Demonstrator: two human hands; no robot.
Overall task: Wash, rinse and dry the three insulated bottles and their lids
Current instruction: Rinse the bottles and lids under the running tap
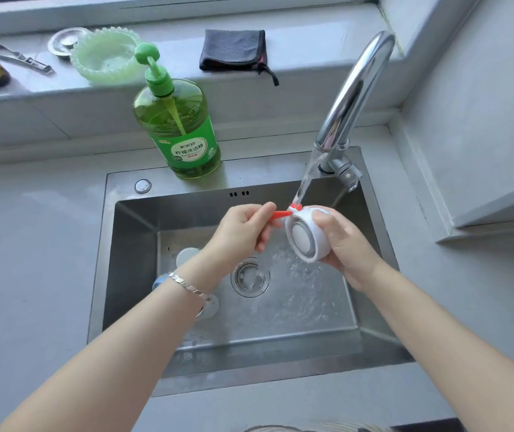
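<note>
White round plastic lid with a grey inner seal: we are holding it over the basin of the stainless steel sink, right under the water stream that is running from the curved chrome tap. Down on the sink floor, a few pale round pieces are lying partly hidden beneath our left forearm. We cannot tell whether they are the other lids.

Our right hand is cupping the lid from the right with the wrist bent. Its fingers are curling round the lid's side wall and the thumb is pressing on the upper edge, so the grey seal is facing us. Our left hand is hovering level with it, fingers curled into the palm. Its thumb and forefinger are pinching the thin orange strap and holding it stretched out sideways from the lid.

We are judging the lid to be light and stiff, but wet and therefore slippery, so the wide wrap round the side wall is looking like the safest hold, with the rim giving the fingers an edge to catch. The strap is looking soft and bendy: good for pulling aside, poor for bearing the lid under running water. The seal is likely softer than the shell, so nails are best kept off it.
</note>
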